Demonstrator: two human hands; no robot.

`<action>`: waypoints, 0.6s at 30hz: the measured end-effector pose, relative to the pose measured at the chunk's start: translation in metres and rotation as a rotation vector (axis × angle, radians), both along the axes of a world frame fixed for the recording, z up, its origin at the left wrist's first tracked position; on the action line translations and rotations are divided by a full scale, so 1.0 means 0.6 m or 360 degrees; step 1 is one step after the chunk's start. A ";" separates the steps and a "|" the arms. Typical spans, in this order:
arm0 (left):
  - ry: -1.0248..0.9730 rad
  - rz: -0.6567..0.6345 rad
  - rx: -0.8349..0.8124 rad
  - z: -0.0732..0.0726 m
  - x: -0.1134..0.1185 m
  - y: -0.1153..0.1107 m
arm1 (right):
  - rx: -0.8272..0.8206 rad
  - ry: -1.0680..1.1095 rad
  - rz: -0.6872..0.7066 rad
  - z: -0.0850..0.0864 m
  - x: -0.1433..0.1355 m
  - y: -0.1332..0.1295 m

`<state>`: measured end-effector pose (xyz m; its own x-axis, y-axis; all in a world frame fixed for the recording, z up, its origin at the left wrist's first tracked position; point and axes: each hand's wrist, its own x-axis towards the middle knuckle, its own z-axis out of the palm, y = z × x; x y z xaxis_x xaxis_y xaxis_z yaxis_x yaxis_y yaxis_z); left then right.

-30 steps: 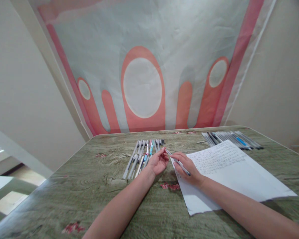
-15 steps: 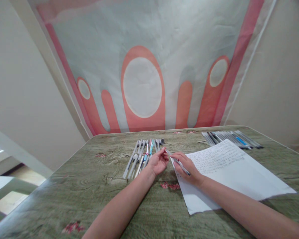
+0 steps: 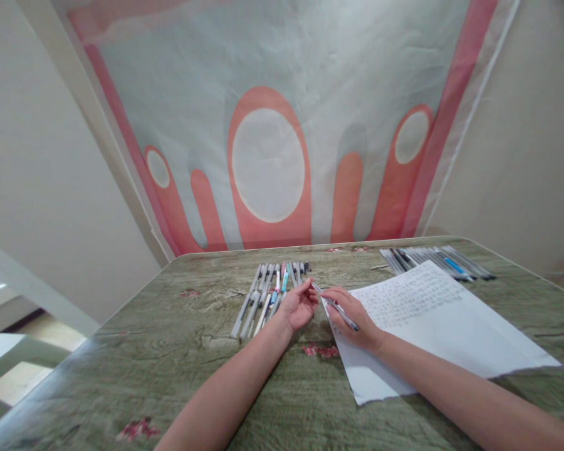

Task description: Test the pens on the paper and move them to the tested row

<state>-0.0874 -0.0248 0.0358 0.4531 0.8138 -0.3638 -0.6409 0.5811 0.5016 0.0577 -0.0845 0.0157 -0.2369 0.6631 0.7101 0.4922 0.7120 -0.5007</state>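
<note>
A pen (image 3: 341, 311) with a dark lower end is gripped in my right hand (image 3: 355, 318), slanting up to the left. Its upper tip meets the fingertips of my left hand (image 3: 301, 305), whose thumb and index finger are pinched there with the palm turned up. Whether a small part sits between those fingertips is too small to tell. Beneath my right wrist lies a white paper (image 3: 432, 319) with rows of handwriting on its upper part. Just left of my left hand, several pens (image 3: 258, 294) lie side by side in two rows.
Another group of several pens (image 3: 444, 260), one of them bright blue, lies at the back right, partly behind the paper's top corner. The wood-patterned table (image 3: 169, 351) ends at a wall with a red and grey covering. A chair stands at the lower left.
</note>
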 end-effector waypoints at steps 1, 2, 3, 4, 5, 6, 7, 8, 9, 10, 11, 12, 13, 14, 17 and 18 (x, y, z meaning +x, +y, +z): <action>-0.0003 -0.0003 0.0005 0.000 0.000 0.000 | -0.0004 -0.0001 0.0001 0.001 0.000 0.000; -0.0007 -0.0007 0.0009 0.000 0.000 0.000 | -0.0007 -0.0003 0.0003 0.001 0.000 -0.001; -0.0010 -0.0014 0.0010 0.000 0.000 0.000 | -0.0010 -0.0006 0.0007 0.001 0.000 -0.002; -0.0012 -0.0020 0.0009 -0.001 0.000 0.001 | -0.0011 -0.0007 0.0010 0.002 0.000 -0.002; -0.0012 -0.0025 0.0007 -0.001 0.000 0.001 | -0.0014 -0.0009 0.0014 0.002 0.001 -0.003; -0.0010 -0.0028 0.0005 -0.001 0.000 0.001 | -0.0016 -0.0010 0.0015 0.001 0.001 -0.003; -0.0004 -0.0030 0.0005 -0.002 0.000 0.002 | -0.0015 -0.0010 0.0016 0.001 0.001 -0.004; 0.0004 -0.0030 0.0007 -0.002 -0.001 0.002 | -0.0011 -0.0009 0.0017 0.001 0.001 -0.004; 0.0014 -0.0031 0.0012 -0.003 -0.001 0.002 | -0.0006 -0.0008 0.0019 0.000 0.001 -0.004; 0.0027 -0.0034 0.0016 -0.004 -0.001 0.002 | 0.0005 -0.0005 0.0020 -0.001 0.001 -0.004; 0.0038 -0.0042 0.0019 -0.005 -0.002 0.003 | 0.0016 -0.0003 0.0023 -0.002 0.001 -0.003; 0.0040 -0.0055 0.0020 -0.007 -0.002 0.004 | 0.0027 -0.0001 0.0027 -0.003 0.001 -0.003; 0.0029 -0.0073 0.0020 -0.008 -0.003 0.005 | 0.0035 0.0001 0.0030 -0.004 0.001 -0.003; 0.0010 -0.0094 0.0023 -0.010 -0.003 0.005 | 0.0036 0.0003 0.0034 -0.005 0.001 -0.002; 0.0027 -0.0105 0.0086 -0.012 -0.001 0.007 | 0.0008 0.0020 0.0032 -0.007 0.001 0.000; 0.0097 -0.0088 0.0148 -0.013 -0.001 0.007 | -0.0008 0.0036 0.0020 -0.007 0.001 0.001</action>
<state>-0.0877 -0.0205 0.0282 0.4776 0.8198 -0.3160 -0.5756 0.5637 0.5923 0.0584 -0.0836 0.0115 -0.2289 0.6638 0.7120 0.4718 0.7154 -0.5153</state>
